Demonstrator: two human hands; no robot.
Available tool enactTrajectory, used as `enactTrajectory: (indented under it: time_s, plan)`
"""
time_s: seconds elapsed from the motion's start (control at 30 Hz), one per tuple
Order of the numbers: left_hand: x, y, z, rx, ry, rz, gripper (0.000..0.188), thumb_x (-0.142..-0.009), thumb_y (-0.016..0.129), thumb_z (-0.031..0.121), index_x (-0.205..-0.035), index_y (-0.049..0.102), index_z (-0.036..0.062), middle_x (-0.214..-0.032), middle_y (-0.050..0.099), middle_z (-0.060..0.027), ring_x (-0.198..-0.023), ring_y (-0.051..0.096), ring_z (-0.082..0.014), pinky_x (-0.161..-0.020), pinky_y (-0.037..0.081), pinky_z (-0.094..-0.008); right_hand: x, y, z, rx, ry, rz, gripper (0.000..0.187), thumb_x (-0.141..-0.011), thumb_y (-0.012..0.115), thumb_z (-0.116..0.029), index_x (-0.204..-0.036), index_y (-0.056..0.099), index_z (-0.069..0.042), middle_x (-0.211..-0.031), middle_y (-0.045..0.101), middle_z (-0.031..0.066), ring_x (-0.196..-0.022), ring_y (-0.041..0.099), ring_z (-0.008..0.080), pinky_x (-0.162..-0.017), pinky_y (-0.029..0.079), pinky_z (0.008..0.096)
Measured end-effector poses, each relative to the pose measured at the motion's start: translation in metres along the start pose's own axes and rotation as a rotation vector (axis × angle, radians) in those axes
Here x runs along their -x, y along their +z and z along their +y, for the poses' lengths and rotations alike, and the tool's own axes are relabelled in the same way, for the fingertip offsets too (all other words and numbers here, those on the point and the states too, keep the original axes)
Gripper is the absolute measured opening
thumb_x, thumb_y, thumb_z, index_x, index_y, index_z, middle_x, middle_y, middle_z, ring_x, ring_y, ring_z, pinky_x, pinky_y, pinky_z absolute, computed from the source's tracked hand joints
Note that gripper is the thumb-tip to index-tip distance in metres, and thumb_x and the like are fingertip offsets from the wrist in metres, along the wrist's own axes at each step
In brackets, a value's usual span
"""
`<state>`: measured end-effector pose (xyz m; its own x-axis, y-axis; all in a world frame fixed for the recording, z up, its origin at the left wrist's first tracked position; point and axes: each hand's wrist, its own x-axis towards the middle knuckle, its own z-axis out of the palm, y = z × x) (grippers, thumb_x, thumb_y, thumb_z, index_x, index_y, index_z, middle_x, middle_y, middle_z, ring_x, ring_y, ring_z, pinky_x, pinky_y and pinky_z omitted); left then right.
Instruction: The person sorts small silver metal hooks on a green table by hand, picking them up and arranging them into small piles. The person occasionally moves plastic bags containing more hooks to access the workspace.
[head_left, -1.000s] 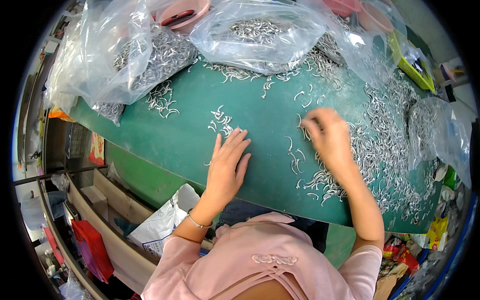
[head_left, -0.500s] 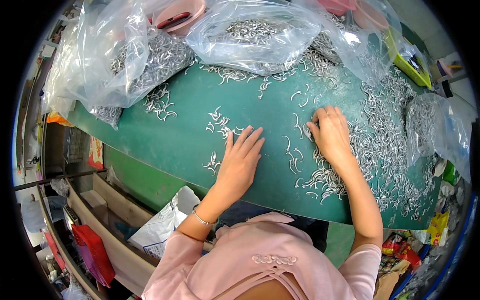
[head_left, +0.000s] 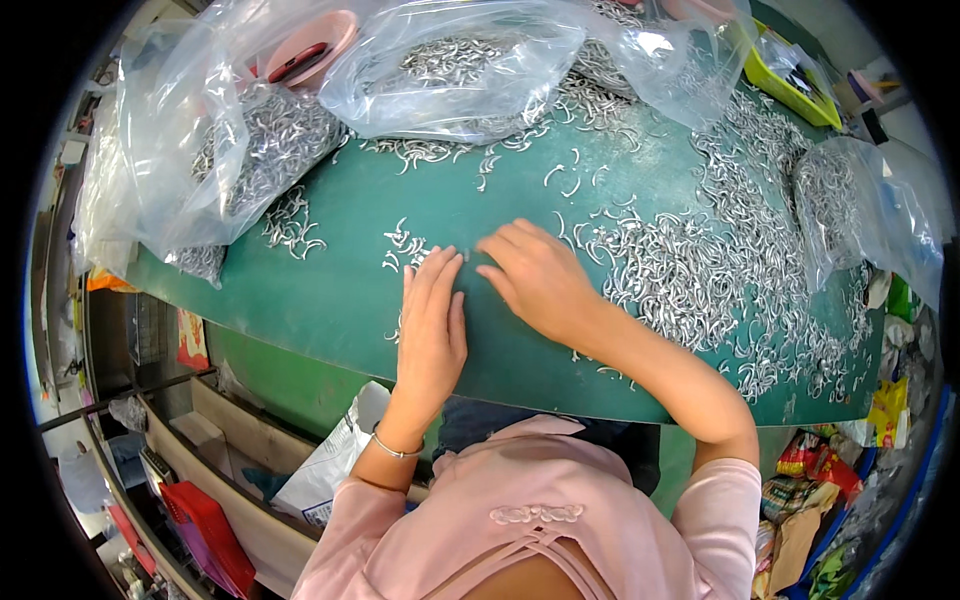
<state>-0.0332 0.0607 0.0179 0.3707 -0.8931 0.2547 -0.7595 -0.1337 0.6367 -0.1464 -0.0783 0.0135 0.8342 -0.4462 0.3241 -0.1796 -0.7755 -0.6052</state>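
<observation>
- The right hand (head_left: 540,282) is slightly blurred; whether its fingers hold a piece cannot be told.
- The left hand (head_left: 432,325) covers part of the table (head_left: 350,275) and hides whatever lies under its palm.
- Metal pieces (head_left: 690,265) overlap in the heap, many partly buried, too small to tell apart singly.
- Cloudy plastic blurs the contents of the left bag (head_left: 225,150) and the middle bag (head_left: 455,105).
- The middle bag is cut off by the upper edge.
- The pink basket (head_left: 322,33) is partly hidden by plastic.
- The contents of the yellow basket (head_left: 795,100) are too small to identify.
- The lower edge cuts off the pink shirt (head_left: 480,480).
</observation>
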Motion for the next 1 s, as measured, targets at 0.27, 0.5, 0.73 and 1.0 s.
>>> enactTrajectory:
  time_s: [0.27, 0.5, 0.73, 1.0]
  plan:
    - [0.003, 0.007, -0.001, -0.251, 0.092, -0.235, 0.045, -0.088, 0.055, -0.005, -0.133, 0.051, -0.0020, -0.149, 0.041, -0.0152, -0.142, 0.035, -0.0337, -0.116, 0.020, -0.0595, 0.109, -0.067, -0.006, 0.372, 0.152, -0.186, 0.041, -0.082, 0.073, -0.021, -0.119, 0.061, -0.007, -0.133, 0.052, 0.0128, -0.131, 0.042, 0.0330, -0.106, 0.034, 0.0512]
    - [0.005, 0.001, 0.002, -0.220, 0.042, -0.165, 0.044, -0.088, 0.055, -0.006, -0.132, 0.052, -0.0015, -0.147, 0.043, -0.0179, -0.140, 0.036, -0.0375, -0.117, 0.020, -0.0561, 0.139, -0.094, 0.031, 0.561, 0.209, -0.010, 0.035, -0.082, 0.072, -0.021, -0.115, 0.063, -0.010, -0.132, 0.052, 0.0120, -0.128, 0.046, 0.0335, -0.105, 0.035, 0.0502]
    - [0.015, 0.022, 0.044, 0.079, 0.276, -0.299, 0.041, -0.083, 0.068, 0.002, -0.123, 0.059, 0.0020, -0.128, 0.053, -0.0151, -0.118, 0.051, -0.0345, -0.103, 0.038, -0.0471, 0.128, -0.111, 0.056, 0.640, 0.248, 0.218, 0.030, -0.080, 0.074, -0.016, -0.107, 0.064, -0.007, -0.117, 0.058, 0.0106, -0.113, 0.054, 0.0317, -0.095, 0.039, 0.0452]
    - [0.019, 0.044, 0.054, 0.151, 0.292, -0.368, 0.037, -0.082, 0.070, 0.005, -0.118, 0.061, 0.0016, -0.111, 0.055, -0.0124, -0.098, 0.053, -0.0297, -0.084, 0.043, -0.0406, 0.097, -0.074, 0.032, 0.341, 0.121, 0.101, 0.020, -0.076, 0.074, -0.008, -0.093, 0.063, -0.006, -0.101, 0.059, 0.0070, -0.094, 0.055, 0.0272, -0.083, 0.039, 0.0402]
